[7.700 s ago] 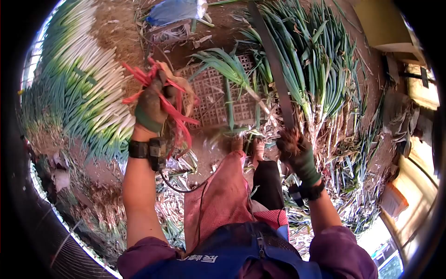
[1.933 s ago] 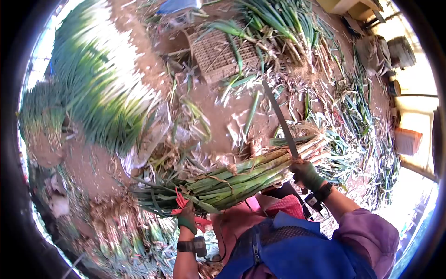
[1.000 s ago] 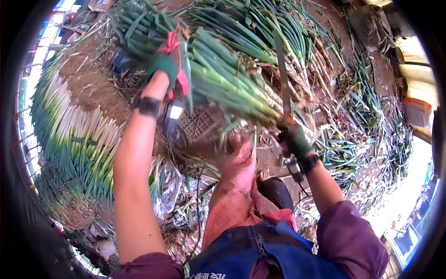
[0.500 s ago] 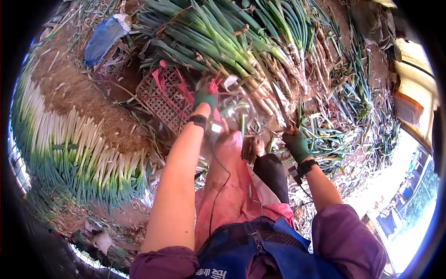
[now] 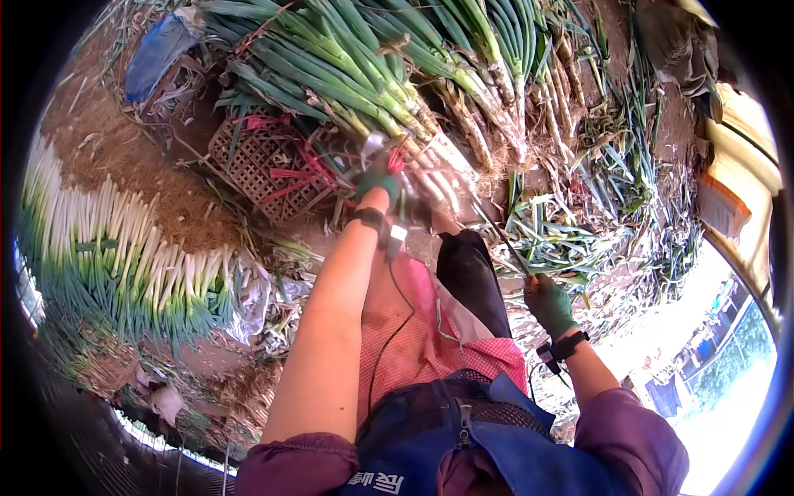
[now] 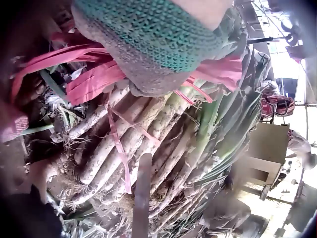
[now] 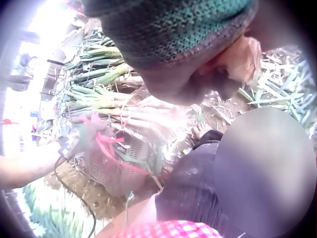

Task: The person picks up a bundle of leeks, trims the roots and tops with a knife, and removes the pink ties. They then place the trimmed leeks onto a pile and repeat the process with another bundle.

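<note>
A bundle of large green onions [image 5: 356, 74] lies at the front of the pile, pale stems and roots toward me. My left hand [image 5: 378, 183], in a green and grey glove, holds red plastic strips [image 6: 94, 82] just over the stems; its fingertips are hidden in the left wrist view. One thin strip [image 6: 119, 148] trails across the stems [image 6: 136, 134]. My right hand [image 5: 548, 302], gloved too, grips a long narrow knife [image 5: 502, 236] by its near end. The blade points forward and left, its tip near the root ends of the bundle.
A plastic crate [image 5: 277, 198] sits left of the bundle, red strips over it. Rows of cleaned green onions [image 5: 141, 273] lie further left. Loose leaf trimmings [image 5: 550, 240] cover the ground at right. A blue bag [image 5: 161, 54] lies at the back left.
The bundle went from across my lap forward onto the pile. My left hand let it go, keeping the red strips, and moved back to its stems. My right hand drew back right with the knife.
</note>
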Motion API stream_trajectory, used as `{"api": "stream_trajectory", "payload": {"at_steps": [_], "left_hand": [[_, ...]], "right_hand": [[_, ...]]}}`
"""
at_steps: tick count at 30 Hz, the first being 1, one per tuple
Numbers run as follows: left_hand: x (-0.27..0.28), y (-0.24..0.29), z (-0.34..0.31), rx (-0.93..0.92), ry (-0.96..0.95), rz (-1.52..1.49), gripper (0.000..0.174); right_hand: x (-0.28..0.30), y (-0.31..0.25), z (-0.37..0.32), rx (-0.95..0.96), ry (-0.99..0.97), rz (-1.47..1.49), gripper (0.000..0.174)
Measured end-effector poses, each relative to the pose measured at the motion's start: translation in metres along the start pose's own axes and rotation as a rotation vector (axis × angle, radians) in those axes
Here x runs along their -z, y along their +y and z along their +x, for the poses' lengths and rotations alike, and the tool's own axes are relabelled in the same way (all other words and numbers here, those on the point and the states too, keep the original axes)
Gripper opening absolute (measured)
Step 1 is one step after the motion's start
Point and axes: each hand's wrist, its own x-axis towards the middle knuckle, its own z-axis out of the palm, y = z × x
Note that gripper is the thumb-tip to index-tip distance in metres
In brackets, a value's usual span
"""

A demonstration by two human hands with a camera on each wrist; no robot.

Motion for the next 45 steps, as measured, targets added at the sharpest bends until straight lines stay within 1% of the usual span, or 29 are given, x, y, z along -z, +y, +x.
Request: {"api": "stream_trajectory", "payload": {"at_steps": [2,5,8,11,12,13,15,16,17,19,21,23,24,26,28,30,31,32,33,34,36,37,38,39,40,41,43,44,45], "left_hand": [[-0.023,-0.004,0.023,-0.009,-0.045,0.045,0.042],[-0.077,-0.031,0.068,0.049,0.129,0.382,0.044],[-0.048,0.006,0.03,0.067,-0.003,0.246,0.045],[-0.069,-0.017,0.055,0.148,0.038,0.386,0.041],[-0.072,-0.018,0.057,0.158,0.024,0.454,0.039],[-0.072,-0.02,0.058,0.14,0.053,0.293,0.036],[-0.081,-0.036,0.076,0.126,-0.07,0.726,0.035],[-0.085,-0.04,0.083,0.153,-0.066,0.756,0.036],[-0.083,-0.035,0.082,0.179,-0.063,0.786,0.036],[-0.051,-0.002,0.044,0.317,0.072,0.453,0.04],[-0.06,-0.039,0.053,0.327,-0.082,0.493,0.041],[-0.05,-0.025,0.025,0.279,-0.023,0.339,0.039],[-0.055,-0.039,0.018,0.137,0.006,0.277,0.037],[-0.078,-0.088,0.022,0.108,0.039,0.38,0.039],[-0.065,-0.107,-0.022,0.05,-0.156,0.427,0.042],[-0.075,-0.166,-0.06,0.093,-0.082,0.561,0.046],[-0.06,-0.185,-0.086,0.3,-0.182,0.46,0.05],[-0.048,-0.232,-0.103,0.415,-0.423,0.503,0.053],[-0.045,-0.291,-0.124,0.393,-0.48,0.611,0.039],[-0.002,-0.266,-0.164,0.436,-0.651,0.842,0.044],[0.036,-0.343,-0.205,0.67,-0.515,0.788,0.052],[0.07,-0.337,-0.217,0.818,-0.443,0.735,0.057],[0.087,-0.34,-0.229,0.817,-0.152,0.651,0.059],[0.109,-0.363,-0.217,0.889,-0.203,0.582,0.063],[0.14,-0.301,-0.214,0.855,-0.104,0.556,0.058],[0.161,-0.226,-0.219,0.842,0.199,0.486,0.045],[0.187,-0.252,-0.164,0.47,0.391,0.472,0.029],[0.197,-0.259,-0.124,0.395,0.492,0.266,0.031],[0.202,-0.284,-0.071,0.18,0.629,0.206,0.037]], "right_hand": [[0.007,0.001,0.022,0.053,0.002,-0.013,0.025],[0.005,-0.006,0.066,0.139,0.002,0.004,0.023],[-0.004,-0.037,0.118,0.193,0.07,0.046,0.023],[-0.023,-0.054,0.162,0.16,-0.024,0.041,0.026],[-0.023,-0.057,0.16,0.15,-0.075,0.078,0.027],[-0.018,-0.056,0.156,0.136,-0.124,0.111,0.029],[0.017,-0.066,0.139,0.142,-0.281,0.213,0.034],[0.017,-0.055,0.131,0.168,-0.333,0.306,0.034],[0.009,-0.036,0.119,0.222,-0.209,0.22,0.032],[0.017,-0.009,0.073,0.174,-0.226,0.342,0.028],[0.046,0.015,0.031,0.031,-0.221,0.277,0.025],[0.063,0.046,0.008,-0.016,-0.173,0.276,0.023],[0.072,0.054,0.006,-0.093,-0.211,0.364,0.023],[0.075,0.073,0.011,-0.156,-0.203,0.409,0.023],[0.093,0.054,0.028,-0.315,-0.29,0.533,0.022],[0.073,0.064,0.045,-0.113,-0.16,0.592,0.02],[0.083,0.046,0.053,-0.087,-0.165,0.541,0.018],[0.084,0.039,0.062,-0.039,-0.199,0.612,0.019],[0.082,0.034,0.069,0.051,-0.131,0.54,0.02],[0.079,0.028,0.078,0.142,-0.053,0.469,0.021],[0.079,0.009,0.091,0.214,-0.005,0.308,0.017],[0.071,0.009,0.091,0.258,0.01,0.176,0.017],[0.057,0.01,0.092,0.303,0.028,0.044,0.018],[0.044,0.013,0.082,0.417,0.091,0.035,0.022],[0.045,0.007,0.07,0.429,-0.005,0.159,0.022],[0.054,-0.003,0.059,0.406,-0.071,0.192,0.022],[0.071,-0.013,0.045,0.377,-0.138,0.205,0.023],[0.076,-0.014,0.043,0.372,-0.141,0.188,0.023],[0.086,-0.022,0.043,0.296,-0.146,0.143,0.025]]}}
